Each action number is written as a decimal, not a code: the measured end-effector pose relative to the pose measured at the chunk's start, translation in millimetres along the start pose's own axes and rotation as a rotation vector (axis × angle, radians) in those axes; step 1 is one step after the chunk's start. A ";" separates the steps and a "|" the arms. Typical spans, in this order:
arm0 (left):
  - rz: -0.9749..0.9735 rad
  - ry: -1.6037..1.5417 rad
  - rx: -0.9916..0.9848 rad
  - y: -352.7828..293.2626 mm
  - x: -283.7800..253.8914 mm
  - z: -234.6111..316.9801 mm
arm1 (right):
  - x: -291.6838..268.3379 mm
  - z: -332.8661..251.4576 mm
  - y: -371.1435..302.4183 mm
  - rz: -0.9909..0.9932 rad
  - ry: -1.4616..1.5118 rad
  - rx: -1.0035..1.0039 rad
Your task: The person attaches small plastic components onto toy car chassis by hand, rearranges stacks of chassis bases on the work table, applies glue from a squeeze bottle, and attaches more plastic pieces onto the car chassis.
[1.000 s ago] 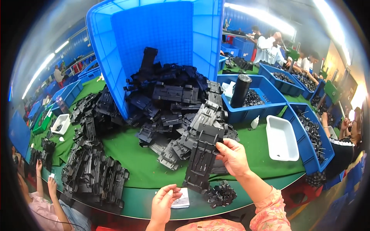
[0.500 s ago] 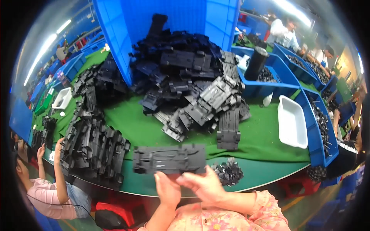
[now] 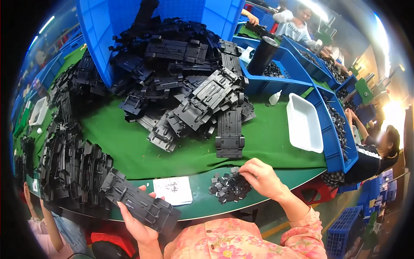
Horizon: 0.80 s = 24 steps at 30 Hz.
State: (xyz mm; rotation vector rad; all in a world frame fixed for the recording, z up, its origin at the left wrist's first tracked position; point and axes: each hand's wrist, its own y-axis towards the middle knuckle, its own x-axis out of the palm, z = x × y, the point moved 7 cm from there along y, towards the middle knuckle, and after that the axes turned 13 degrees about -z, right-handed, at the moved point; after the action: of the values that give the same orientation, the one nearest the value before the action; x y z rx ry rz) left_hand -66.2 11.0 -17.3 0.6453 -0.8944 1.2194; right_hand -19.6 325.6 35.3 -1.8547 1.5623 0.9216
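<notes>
My left hand [image 3: 140, 224] is closed round a long black plastic chassis plate [image 3: 140, 202], tilted, its moulded ribs and slots facing up. The plate's far end overlaps the near side of a stacked row of similar plates [image 3: 71, 166]. Over a small heap of little black parts [image 3: 229, 186] at the table's front, my right hand [image 3: 262, 179] pinches with thumb and fingers together. What is between those fingertips is hidden. A white sheet or pad with dark marks [image 3: 172, 191] lies on the table between my hands.
A large loose pile of chassis plates [image 3: 185, 82] spills from a blue crate [image 3: 95, 39] onto the green cloth [image 3: 129, 151]. To the right are a white tray [image 3: 293, 138], a small white bottle [image 3: 274, 98], a black cylinder [image 3: 263, 56] and blue parts bins [image 3: 330, 142]. Other people sit nearby.
The chassis plate, held before me near both hands, has swung down and left in my left hand. My right hand has moved right onto the small parts. The whole view has shifted.
</notes>
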 end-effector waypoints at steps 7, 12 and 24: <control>0.013 -0.072 -0.094 -7.2 4.2 -14.3 | 18.8 8.5 15.8 -0.141 -0.091 -0.036; -0.006 -0.014 -0.192 -7.6 2.1 -23.2 | 14.5 4.1 14.6 -0.105 -0.108 -0.014; -0.042 -0.041 0.002 -14.2 -0.8 1.6 | 47.2 -45.3 52.9 -0.373 0.581 0.141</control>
State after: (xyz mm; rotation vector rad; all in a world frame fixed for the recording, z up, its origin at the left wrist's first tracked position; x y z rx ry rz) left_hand -52.8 5.8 -16.5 0.6896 -0.9091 1.1736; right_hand -60.1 252.3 27.6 -2.3229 1.4515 0.1001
